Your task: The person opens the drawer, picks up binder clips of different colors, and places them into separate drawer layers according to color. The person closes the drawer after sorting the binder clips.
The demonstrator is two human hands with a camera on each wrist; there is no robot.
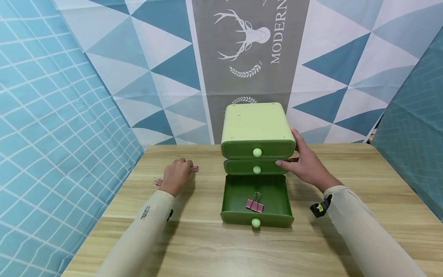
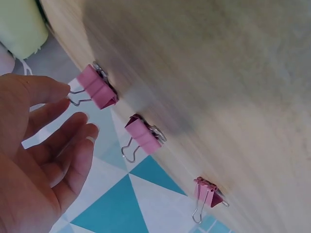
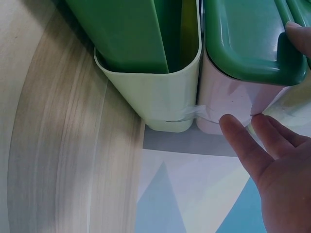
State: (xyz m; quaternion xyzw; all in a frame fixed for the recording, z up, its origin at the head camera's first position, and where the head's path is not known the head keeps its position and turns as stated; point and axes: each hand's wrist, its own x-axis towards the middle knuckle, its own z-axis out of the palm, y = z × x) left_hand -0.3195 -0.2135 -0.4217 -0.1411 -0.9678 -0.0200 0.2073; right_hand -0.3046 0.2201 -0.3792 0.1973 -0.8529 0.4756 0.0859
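Observation:
In the left wrist view, my left hand pinches the wire handle of a pink binder clip between thumb and index finger. A second binder clip and a third binder clip lie on the tabletop. A stacked drawer unit with green fronts stands to the right of that hand. My right hand touches its right side with extended fingers, the thumb resting on the middle drawer. The bottom drawer is pulled out, with a larger pink binder clip inside.
The wooden table carries everything. Behind it hangs a patterned cloth with triangles and a deer print. A blue checked cloth borders the left side and a teal cloth the right.

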